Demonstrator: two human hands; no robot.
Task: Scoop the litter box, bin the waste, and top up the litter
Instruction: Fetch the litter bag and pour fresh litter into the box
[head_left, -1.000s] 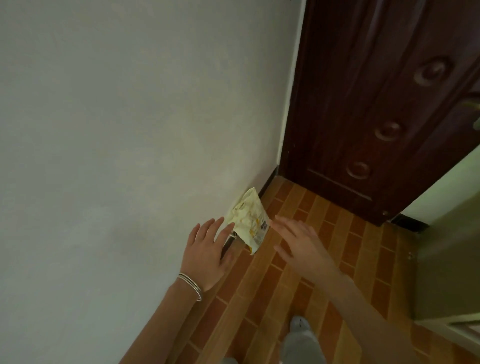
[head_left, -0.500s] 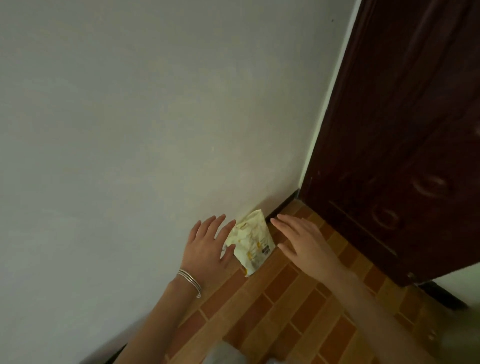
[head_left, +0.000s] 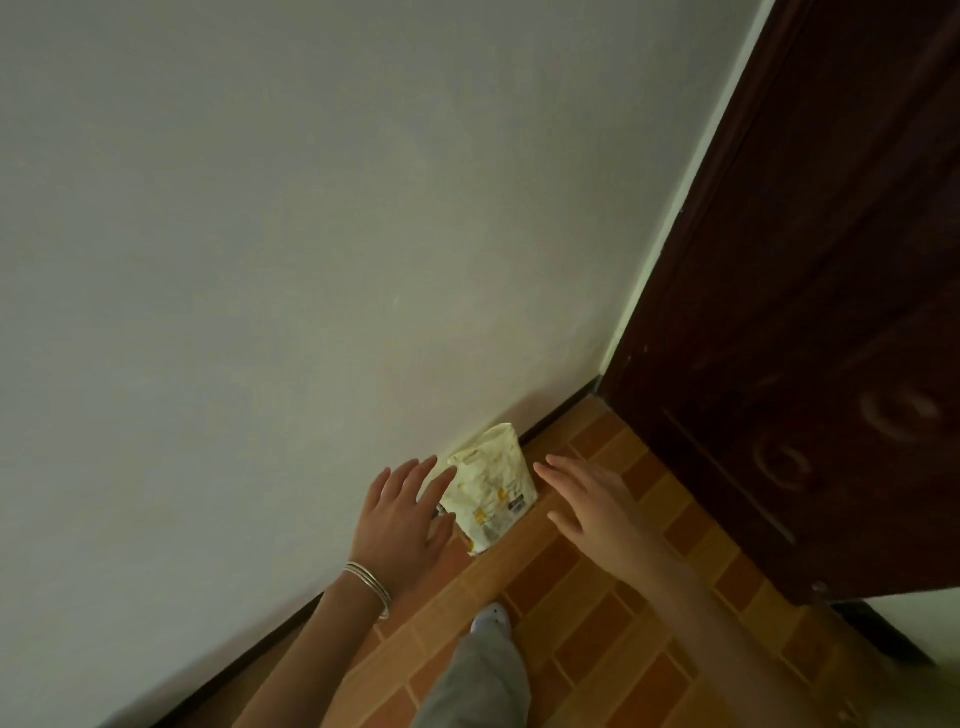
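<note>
A pale yellow litter bag stands on the tiled floor, leaning against the white wall near the corner. My left hand, with thin bangles at the wrist, reaches toward the bag's left side with fingers straight; its fingertips overlap the bag's edge. My right hand stretches out flat just to the right of the bag, with a narrow gap between them. Neither hand holds anything. No litter box, scoop or bin is in view.
A dark wooden door with carved rings stands open at the right. The white wall fills the left, with a dark skirting board along its base. Brown brick-pattern floor tiles lie underfoot. My grey trouser leg and foot are below the hands.
The view has swung left and down toward the corner, and the bag looks closer. Both hands stay spread on either side of it, and the right hand has drawn nearer.
</note>
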